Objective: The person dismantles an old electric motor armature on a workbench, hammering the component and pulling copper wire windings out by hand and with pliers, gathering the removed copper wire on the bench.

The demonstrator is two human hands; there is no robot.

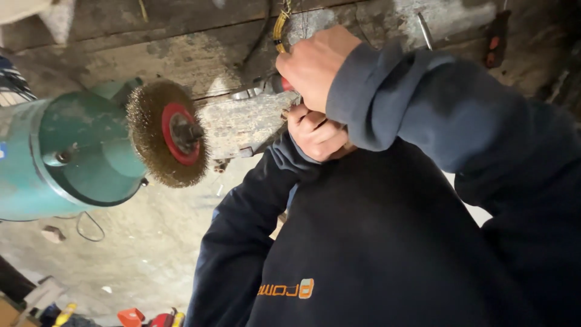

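Head view, looking down past my own chest. Upper centre of the frame: my right hand (315, 66) is curled into a tight fist around a red-handled tool (283, 85), of which only a short red stub shows at the left edge of the fist, with a bit of grey metal beyond it. Just below and touching it, my left hand (316, 133) is also curled shut, fingers folded inward; what it holds I cannot tell, because the right hand and sleeve cover it. Both hands sit in front of a worn wooden bench (200, 57) that runs across the top of the frame.

A yellow braided cord (280, 27) hangs at the top centre, just above the right fist. At upper right, a dark-handled screwdriver (495, 39) with red marks lies against the wood, well apart from the hands.

Left of the frame: a green bench grinder (66, 154) carries a round wire brush wheel (148, 130) with a red hub, near the hands but not touching them.

Lower and right portions: my dark navy sweatshirt (387, 242) fills the frame. Lower left: a grey concrete floor (139, 242), with red and yellow items (142, 317) at the bottom edge, too small to identify.
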